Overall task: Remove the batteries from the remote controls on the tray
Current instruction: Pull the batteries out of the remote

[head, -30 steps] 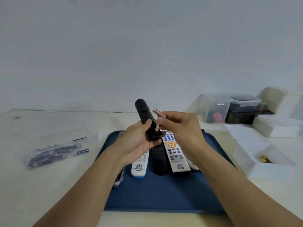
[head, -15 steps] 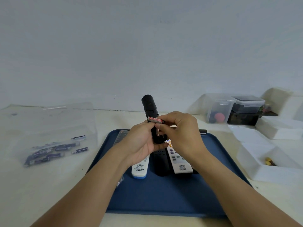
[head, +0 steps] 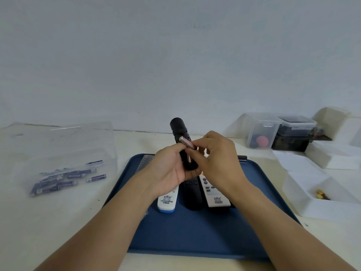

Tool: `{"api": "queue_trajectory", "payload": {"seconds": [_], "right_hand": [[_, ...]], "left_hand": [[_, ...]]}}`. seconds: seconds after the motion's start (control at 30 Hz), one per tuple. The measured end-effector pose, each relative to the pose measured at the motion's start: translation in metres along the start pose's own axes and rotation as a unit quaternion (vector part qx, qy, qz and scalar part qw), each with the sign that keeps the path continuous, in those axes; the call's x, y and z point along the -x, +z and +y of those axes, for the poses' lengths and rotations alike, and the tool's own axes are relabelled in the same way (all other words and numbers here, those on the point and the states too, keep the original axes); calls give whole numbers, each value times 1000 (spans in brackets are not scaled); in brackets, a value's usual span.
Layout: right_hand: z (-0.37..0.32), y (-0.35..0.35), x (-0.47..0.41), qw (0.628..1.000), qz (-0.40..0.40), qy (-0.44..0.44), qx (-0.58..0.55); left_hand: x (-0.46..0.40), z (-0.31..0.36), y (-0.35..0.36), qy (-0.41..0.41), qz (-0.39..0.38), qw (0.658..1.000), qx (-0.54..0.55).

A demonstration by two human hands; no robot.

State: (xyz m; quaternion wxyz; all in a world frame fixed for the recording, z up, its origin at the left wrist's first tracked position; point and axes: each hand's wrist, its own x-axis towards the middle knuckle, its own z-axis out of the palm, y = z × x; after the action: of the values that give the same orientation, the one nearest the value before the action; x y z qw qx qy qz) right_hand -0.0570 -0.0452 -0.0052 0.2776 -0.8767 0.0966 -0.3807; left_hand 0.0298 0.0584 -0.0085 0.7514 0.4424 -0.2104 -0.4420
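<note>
My left hand grips a black remote control upright above the blue tray. My right hand pinches a red and silver battery across the remote's top. A second battery still sits in the remote's open compartment, under my right thumb. Lying on the tray below my hands are a white remote with a blue end, a black remote and a white remote with grey buttons.
A clear plastic box at the left holds several purple batteries. At the right stand clear lidded tubs, a black box and white foam trays. A wall rises behind the table.
My right hand with the loose battery came down to the remote and now tilts the battery up to the left. The view shifted slightly; the remote stays upright in my left hand.
</note>
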Motion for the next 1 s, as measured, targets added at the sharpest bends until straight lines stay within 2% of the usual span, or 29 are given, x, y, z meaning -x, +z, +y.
{"api": "queue_trajectory", "payload": {"seconds": [0.23,0.37,0.6,0.77,0.87,1.0], "right_hand": [[6,3,0,994,-42,50,-90],[9,6,0,997,-25,30,-66],[13,11,1,993,1,58,-99],[13,-2,-5,952,-28,138,-273],[19,-9,-7,946,-91,185,-251],[20,-14,-5,949,-175,168,-204]], "left_hand": [[0,-2,0,6,23,998,-51],[-1,-4,-1,19,14,998,-52],[-2,-3,-2,28,12,998,-49],[-4,-2,-1,40,63,997,-37],[-5,-2,-1,56,87,992,-67],[-3,-3,-2,84,96,986,-106]]}}
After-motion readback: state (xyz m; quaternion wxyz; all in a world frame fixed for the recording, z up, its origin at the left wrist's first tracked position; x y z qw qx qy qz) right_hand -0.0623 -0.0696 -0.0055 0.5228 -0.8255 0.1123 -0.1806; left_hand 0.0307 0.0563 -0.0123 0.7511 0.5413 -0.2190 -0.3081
